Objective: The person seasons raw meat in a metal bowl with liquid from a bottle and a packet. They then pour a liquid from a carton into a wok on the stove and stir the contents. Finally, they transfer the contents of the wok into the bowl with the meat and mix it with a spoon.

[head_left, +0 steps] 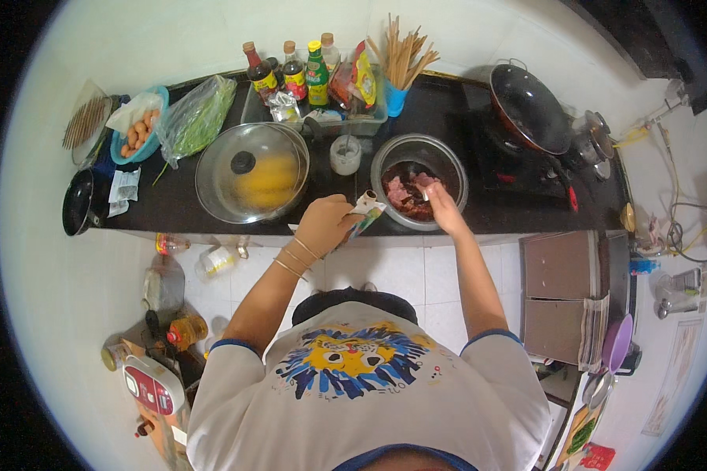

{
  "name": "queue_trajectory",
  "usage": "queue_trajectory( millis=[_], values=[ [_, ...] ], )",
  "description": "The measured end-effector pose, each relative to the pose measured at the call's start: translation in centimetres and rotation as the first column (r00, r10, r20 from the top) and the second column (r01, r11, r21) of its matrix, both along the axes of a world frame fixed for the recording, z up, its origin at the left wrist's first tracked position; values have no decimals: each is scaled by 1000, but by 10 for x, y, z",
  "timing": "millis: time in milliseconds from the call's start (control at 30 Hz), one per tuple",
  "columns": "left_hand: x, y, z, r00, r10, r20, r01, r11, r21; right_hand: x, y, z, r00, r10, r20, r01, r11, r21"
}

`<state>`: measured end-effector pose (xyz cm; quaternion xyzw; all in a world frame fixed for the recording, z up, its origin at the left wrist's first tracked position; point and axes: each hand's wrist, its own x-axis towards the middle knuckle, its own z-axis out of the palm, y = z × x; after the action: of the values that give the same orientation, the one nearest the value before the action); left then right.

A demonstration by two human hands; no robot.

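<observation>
My left hand (327,221) is closed around a narrow white and green box (364,217), held just off the counter's front edge. A brown-rimmed tube end (370,195) shows at the box's far end. My right hand (443,208) reaches over the near right rim of a steel bowl (379,177), its fingers stretched toward the meat. Inside the bowl lie pieces of pink raw meat (399,192) in dark liquid. A small white bit shows by the right fingertips; I cannot make out what it is. Behind the box stands an open glass jar (345,155) of white contents with a utensil in it.
Left of the jar is a glass-lidded pan (212,184) with something yellow inside. Farther left are bagged greens (204,118) and eggs (139,129) in a blue basket. Sauce bottles (316,74) and chopsticks (404,55) stand behind. A wok (530,110) sits on the right.
</observation>
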<state>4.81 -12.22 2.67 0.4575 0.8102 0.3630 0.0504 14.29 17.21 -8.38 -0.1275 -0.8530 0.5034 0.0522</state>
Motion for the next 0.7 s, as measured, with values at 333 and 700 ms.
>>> queue_trajectory(
  millis=[333,700],
  values=[
    [16,-3,-18,997,64,40,-67,994,87,-47,2,-56,941,234,243,-336,724,602],
    [16,-1,-10,999,26,29,-27,999,21,-26,5,39,981,193,14,-168,817,551]
  ],
)
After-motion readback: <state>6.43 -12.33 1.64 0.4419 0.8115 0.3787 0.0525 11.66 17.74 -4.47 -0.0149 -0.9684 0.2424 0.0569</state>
